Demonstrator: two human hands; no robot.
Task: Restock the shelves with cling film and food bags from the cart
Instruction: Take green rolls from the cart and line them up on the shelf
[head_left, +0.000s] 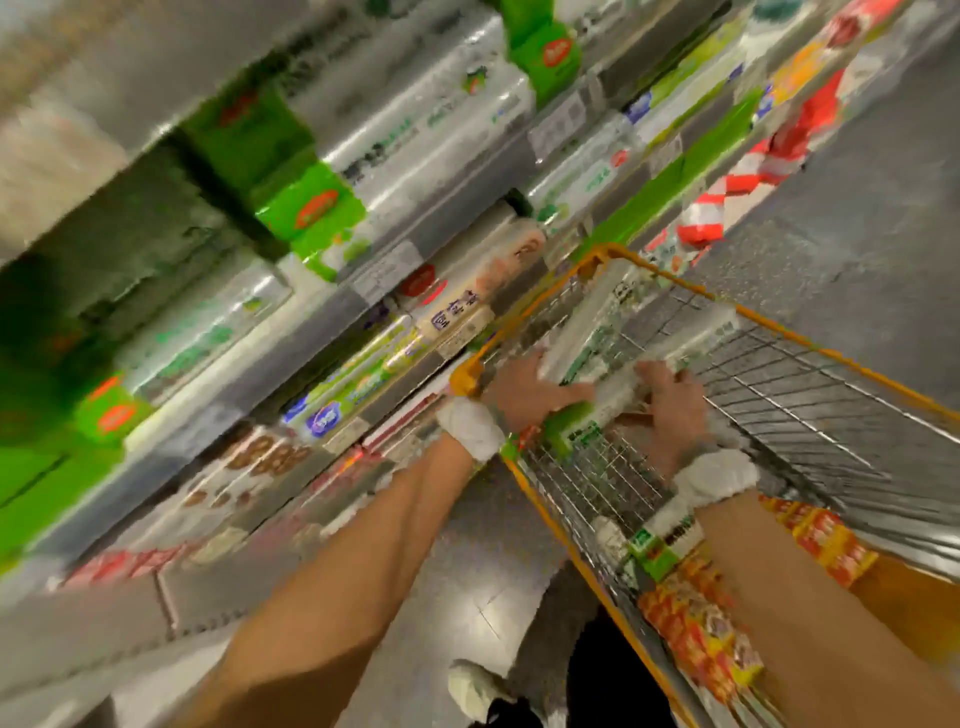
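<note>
Both hands are reached into the wire cart (779, 330), which is stood just beside the shelves (322, 317). The left hand (524, 389) is closed round the near end of a long white-and-green pack (582, 343), with fingers curled over its top. The right hand (670, 405) is laid on a second pack (696, 343) lying alongside the first, fingers bent over it (whether they are fully closed round it cannot be told through the blur). Both packs are held inside the cart, above its wire floor, and similar packs are stacked on the shelves.
</note>
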